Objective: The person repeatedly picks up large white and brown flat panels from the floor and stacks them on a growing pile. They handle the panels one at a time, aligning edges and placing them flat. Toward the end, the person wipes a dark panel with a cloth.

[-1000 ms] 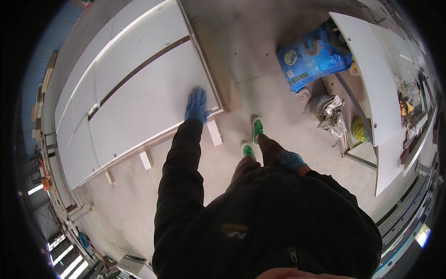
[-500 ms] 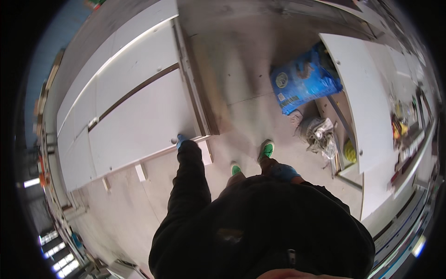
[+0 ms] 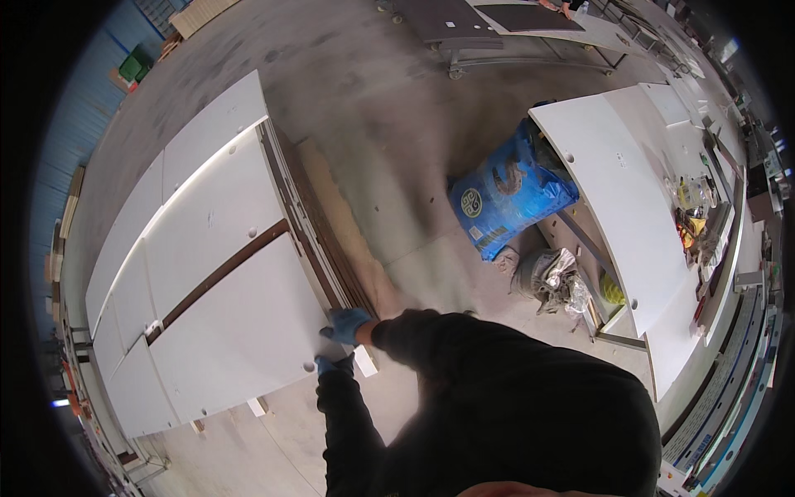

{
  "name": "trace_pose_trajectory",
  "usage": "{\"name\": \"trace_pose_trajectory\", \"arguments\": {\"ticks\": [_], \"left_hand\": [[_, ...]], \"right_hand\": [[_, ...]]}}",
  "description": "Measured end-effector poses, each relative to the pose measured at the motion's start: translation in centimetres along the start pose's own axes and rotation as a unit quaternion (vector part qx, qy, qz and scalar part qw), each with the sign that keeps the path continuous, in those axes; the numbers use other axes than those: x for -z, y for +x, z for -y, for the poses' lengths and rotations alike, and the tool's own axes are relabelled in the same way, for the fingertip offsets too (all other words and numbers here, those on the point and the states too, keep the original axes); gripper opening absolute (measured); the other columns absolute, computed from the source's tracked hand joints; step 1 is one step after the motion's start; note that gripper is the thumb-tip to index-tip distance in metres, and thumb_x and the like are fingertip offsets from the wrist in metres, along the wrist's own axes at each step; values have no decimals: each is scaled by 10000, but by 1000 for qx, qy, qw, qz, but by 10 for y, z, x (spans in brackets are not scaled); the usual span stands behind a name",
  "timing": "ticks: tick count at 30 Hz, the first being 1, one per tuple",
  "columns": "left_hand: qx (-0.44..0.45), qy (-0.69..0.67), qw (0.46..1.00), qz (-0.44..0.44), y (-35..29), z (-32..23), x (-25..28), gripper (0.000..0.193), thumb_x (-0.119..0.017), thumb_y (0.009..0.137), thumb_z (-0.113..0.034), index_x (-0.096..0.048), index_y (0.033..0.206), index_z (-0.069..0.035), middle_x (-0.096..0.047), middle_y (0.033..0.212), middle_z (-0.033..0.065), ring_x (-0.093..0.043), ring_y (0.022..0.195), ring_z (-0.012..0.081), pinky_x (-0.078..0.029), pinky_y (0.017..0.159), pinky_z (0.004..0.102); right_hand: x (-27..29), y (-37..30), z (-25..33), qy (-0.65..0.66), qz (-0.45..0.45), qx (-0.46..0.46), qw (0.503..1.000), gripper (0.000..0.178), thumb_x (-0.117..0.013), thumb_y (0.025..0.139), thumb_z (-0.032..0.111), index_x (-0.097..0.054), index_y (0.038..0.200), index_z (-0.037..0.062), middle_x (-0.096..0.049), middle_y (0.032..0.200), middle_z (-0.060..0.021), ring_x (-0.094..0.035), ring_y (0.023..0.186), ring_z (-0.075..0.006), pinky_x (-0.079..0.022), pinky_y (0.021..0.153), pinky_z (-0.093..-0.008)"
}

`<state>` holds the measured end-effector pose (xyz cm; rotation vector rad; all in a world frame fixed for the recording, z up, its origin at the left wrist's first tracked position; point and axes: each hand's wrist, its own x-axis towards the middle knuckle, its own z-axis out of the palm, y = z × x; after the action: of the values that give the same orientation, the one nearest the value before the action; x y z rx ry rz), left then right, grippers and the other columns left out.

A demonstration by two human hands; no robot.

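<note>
Flat white panels lie in a stack at the left, and the nearest white panel [image 3: 236, 331] has a round hole by its near right corner. My left hand [image 3: 334, 363], in a blue glove, is closed on the near edge at that corner. Just beyond it my right hand [image 3: 346, 325], also gloved in blue, grips the same panel's right edge. The fingers under the panel are hidden. Brown and white board edges [image 3: 310, 224] show layered along the stack's right side.
A blue printed sack [image 3: 513, 195] leans by a white-topped workbench [image 3: 613, 182] at the right, with a crumpled silvery bag [image 3: 551, 282] on the floor below. Tools and oddments [image 3: 694, 224] lie on the bench. At the back stands a wheeled table [image 3: 447, 21], where another person's hand shows.
My right hand has come from beside my body across to the panel's corner, near my left hand. My view has tilted up, showing more of the far floor and the wheeled table.
</note>
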<state>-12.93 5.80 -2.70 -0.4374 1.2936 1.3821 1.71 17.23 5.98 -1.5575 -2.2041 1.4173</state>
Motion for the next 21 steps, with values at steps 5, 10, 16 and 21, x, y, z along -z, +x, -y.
{"name": "trace_pose_trajectory", "arguments": {"ticks": [5,10,16,21], "left_hand": [[51,-31,998,13,5,-8,3,688,-430,995,-525,-359,1566,-147,-378,1614,98,-314,1502,309,-269,1197,541],[88,-52,994,46,-1,-8,-8,657,-356,1037,-552,-354,1576,-175,-375,1622,74,-309,1507,294,-266,1195,549],[96,-47,993,50,2,-6,-13,707,-316,1021,-634,-357,1577,-199,-361,1635,62,-257,1536,268,-237,1208,550],[131,-10,990,46,4,-13,16,532,-436,1029,-527,-450,1480,-246,-473,1504,45,-379,1401,229,-325,1131,586]], "right_hand": [[-32,23,21,83,-31,-112,990,496,-614,933,429,-619,1163,-10,-710,1110,-266,-701,1023,-423,-548,880,-509],[-28,26,10,105,0,-114,988,457,-561,957,425,-660,1189,43,-707,1177,-220,-668,1116,-408,-511,963,-499],[-20,24,13,92,16,-117,989,454,-526,971,423,-681,1204,67,-687,1256,-192,-628,1204,-392,-476,1031,-486],[-21,26,11,80,19,-119,990,472,-505,974,426,-680,1224,66,-680,1269,-192,-624,1212,-389,-474,1038,-491]]}}
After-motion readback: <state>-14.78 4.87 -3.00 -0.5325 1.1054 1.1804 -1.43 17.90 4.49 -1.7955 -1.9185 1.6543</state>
